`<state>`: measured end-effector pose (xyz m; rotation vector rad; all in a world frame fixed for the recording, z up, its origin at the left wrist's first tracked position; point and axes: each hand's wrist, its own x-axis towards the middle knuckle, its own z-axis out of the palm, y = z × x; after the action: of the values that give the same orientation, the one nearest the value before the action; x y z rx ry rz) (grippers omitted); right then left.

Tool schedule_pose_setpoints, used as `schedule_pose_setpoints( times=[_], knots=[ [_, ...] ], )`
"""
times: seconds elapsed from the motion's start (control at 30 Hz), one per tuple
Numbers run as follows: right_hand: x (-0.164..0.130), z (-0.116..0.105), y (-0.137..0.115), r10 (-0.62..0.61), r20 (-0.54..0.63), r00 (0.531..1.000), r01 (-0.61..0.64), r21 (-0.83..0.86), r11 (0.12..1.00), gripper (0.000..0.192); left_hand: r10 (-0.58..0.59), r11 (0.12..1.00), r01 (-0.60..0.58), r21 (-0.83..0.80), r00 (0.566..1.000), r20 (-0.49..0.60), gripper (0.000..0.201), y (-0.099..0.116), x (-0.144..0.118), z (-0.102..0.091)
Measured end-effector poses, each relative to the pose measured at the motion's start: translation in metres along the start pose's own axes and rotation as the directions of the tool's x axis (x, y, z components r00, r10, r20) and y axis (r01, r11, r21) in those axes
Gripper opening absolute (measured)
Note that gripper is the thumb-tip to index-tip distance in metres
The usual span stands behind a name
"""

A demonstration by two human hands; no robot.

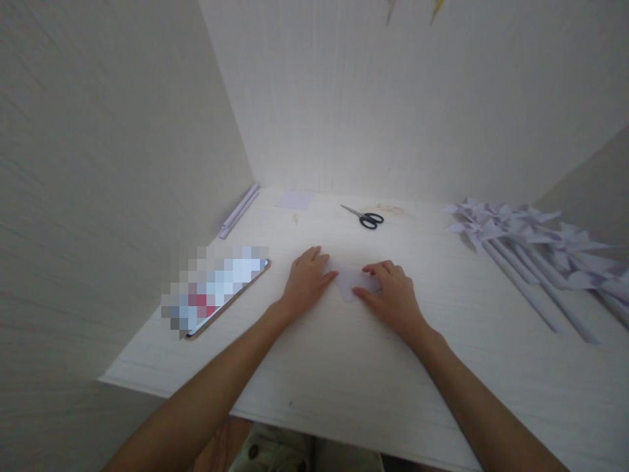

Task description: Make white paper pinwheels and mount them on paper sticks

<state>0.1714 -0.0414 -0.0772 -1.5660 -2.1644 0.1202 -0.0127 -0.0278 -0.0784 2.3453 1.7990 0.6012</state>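
A small pale lilac sheet of paper (348,283) lies on the white table in front of me, between my two hands. My left hand (307,278) holds its left edge, with the thumb at the paper and the fingers curled down beside it. On the other side, my right hand (388,292) grips the paper's right part, thumb in front and forefinger behind. The fingers partly cover the sheet, so its full outline is hidden. Beyond the hands lies a pair of scissors (364,216) with black handles, its blades pointing left.
To the left rests a phone (230,292) with a lit, blurred screen. Rolled paper sticks (239,211) and a lilac square of paper (295,199) lie at the back left. Several paper pinwheels (521,229) on paper sticks are piled at the right. Walls (393,118) enclose the table.
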Motion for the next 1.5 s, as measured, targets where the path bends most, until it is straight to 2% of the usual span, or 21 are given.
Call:
schedule_pose_setpoints(
  times=[0.13,0.33,0.43,0.5,0.57,0.67,0.73,0.83,0.93,1.17,1.27,1.37,1.5],
  knots=[
    [0.000,-0.003,-0.002,-0.008,0.035,0.999,0.006,0.035,0.999,0.034,0.022,0.994,-0.027,-0.107,0.999,-0.043,0.037,-0.002,0.002,-0.001],
    [0.001,-0.005,-0.002,-0.039,0.101,0.994,0.033,0.061,0.998,0.037,-0.029,0.992,0.025,-0.127,0.999,-0.027,0.033,-0.001,0.004,-0.003],
    [0.001,-0.006,-0.003,-0.043,0.114,0.993,0.034,0.080,0.996,0.036,-0.070,0.957,0.060,-0.283,0.997,-0.025,0.032,-0.003,0.005,-0.003],
    [0.001,-0.006,-0.004,-0.046,0.121,0.992,0.034,0.093,0.995,0.034,-0.096,0.870,0.091,-0.485,0.995,0.016,0.027,-0.005,0.006,-0.003],
    [0.002,-0.006,-0.004,-0.049,0.117,0.992,0.037,0.106,0.994,0.033,-0.111,0.740,0.125,-0.660,0.992,0.063,0.021,-0.006,0.007,-0.002],
    [0.003,-0.005,-0.003,-0.074,0.091,0.993,0.058,0.173,0.983,0.024,-0.165,0.593,0.188,-0.783,0.980,0.111,0.019,-0.006,0.009,-0.002],
    [0.005,-0.005,-0.002,-0.099,0.079,0.992,0.077,0.245,0.967,0.015,-0.179,0.540,0.202,-0.817,0.976,0.123,0.018,-0.004,0.009,-0.002],
    [0.006,-0.006,-0.001,-0.116,0.077,0.990,0.086,0.314,0.946,0.025,-0.164,0.516,0.165,-0.840,0.982,0.092,0.019,-0.003,0.008,-0.005],
    [0.007,-0.007,-0.003,-0.132,0.088,0.987,0.093,0.350,0.932,0.025,-0.172,0.504,0.132,-0.854,0.984,0.050,0.026,-0.002,0.007,-0.006],
    [0.007,-0.008,-0.005,-0.136,0.112,0.984,0.066,0.478,0.876,0.026,-0.290,0.469,0.116,-0.875,0.957,-0.029,0.035,-0.007,0.010,-0.005],
    [0.006,-0.009,-0.003,-0.116,0.104,0.988,0.045,0.520,0.853,0.026,-0.343,0.398,0.089,-0.913,0.938,-0.058,0.038,-0.010,0.012,-0.006],
    [0.006,-0.010,-0.002,-0.114,0.094,0.989,0.045,0.547,0.836,0.026,-0.290,0.345,0.065,-0.936,0.956,-0.041,0.039,-0.007,0.011,-0.008],
    [0.006,-0.009,-0.003,-0.139,0.113,0.984,0.051,0.566,0.823,0.027,-0.178,0.373,0.117,-0.920,0.983,0.053,0.026,0.002,0.008,-0.007]
  ],
)
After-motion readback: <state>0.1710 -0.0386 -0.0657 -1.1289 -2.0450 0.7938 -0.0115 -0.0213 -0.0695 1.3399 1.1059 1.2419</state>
